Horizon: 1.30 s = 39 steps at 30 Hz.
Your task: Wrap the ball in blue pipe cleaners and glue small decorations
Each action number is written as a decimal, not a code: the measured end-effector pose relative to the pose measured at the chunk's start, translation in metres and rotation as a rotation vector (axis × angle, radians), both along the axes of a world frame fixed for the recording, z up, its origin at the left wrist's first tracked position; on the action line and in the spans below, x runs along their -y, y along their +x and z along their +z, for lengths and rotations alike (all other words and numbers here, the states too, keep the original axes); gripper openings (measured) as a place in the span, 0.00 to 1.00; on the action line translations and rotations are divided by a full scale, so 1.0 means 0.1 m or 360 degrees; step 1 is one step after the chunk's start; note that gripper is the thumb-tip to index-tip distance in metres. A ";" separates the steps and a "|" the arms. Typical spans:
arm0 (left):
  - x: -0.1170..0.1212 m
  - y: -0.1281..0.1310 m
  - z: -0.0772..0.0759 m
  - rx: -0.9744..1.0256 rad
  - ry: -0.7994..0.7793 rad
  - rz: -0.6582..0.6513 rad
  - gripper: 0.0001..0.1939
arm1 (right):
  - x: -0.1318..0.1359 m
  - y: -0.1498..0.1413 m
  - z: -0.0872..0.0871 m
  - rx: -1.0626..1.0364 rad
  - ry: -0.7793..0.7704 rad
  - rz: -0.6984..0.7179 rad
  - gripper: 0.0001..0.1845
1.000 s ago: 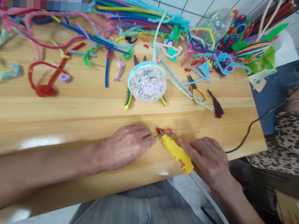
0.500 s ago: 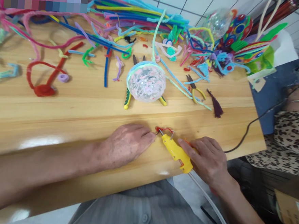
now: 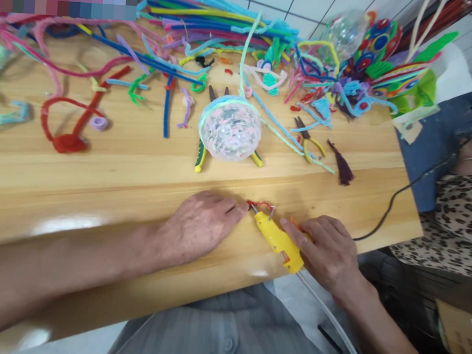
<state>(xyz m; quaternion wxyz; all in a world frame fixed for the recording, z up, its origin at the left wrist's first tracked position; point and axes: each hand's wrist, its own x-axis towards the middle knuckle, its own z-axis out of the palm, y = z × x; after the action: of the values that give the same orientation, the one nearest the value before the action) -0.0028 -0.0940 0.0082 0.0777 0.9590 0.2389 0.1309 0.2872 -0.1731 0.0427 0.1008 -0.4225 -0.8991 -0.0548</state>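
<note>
My right hand (image 3: 327,253) grips a yellow glue gun (image 3: 278,239) lying low over the wooden table (image 3: 139,175), its nozzle pointing up-left at a small red pipe-cleaner piece (image 3: 258,204). A clear glue stick (image 3: 331,324) trails from the gun's back end. My left hand (image 3: 200,226) rests knuckles-up on the table, fingertips pinched against the left end of that red piece. A clear ball (image 3: 230,128) stuffed with pale bits and wrapped in a light green pipe cleaner sits farther back, over green-handled pliers (image 3: 199,158).
Many coloured pipe cleaners (image 3: 198,23) cover the far side. A red coil (image 3: 66,141), small yellow-handled pliers (image 3: 309,144) and a dark tassel (image 3: 341,168) lie nearby. A black cord (image 3: 396,199) runs off the right edge. Another person in a leopard-print top (image 3: 459,225) sits at right.
My left fingertips have slid slightly right, closer onto the red piece. The glue gun and right hand have stayed almost still.
</note>
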 end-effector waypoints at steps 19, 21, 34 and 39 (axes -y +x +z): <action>-0.03 0.00 0.00 -0.0049 0.0061 -0.0035 0.17 | 0.01 -0.02 0.01 -0.0017 0.0008 0.0015 0.15; -0.03 0.00 0.00 -0.0053 0.0042 -0.0046 0.16 | 0.00 -0.02 0.01 -0.0018 0.0011 0.0026 0.15; -0.04 0.00 0.00 -0.0107 0.0003 -0.0054 0.16 | 0.00 -0.02 0.01 -0.0027 -0.0011 0.0022 0.14; -0.05 -0.01 0.02 -0.0148 -0.0001 -0.0062 0.17 | 0.01 -0.01 0.01 -0.0050 -0.0030 0.0010 0.17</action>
<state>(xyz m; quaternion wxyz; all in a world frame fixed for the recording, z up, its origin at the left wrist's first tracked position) -0.0037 -0.0893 0.0099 0.0695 0.9685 0.2236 0.0846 0.2859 -0.1738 0.0442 0.1110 -0.4213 -0.8992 -0.0393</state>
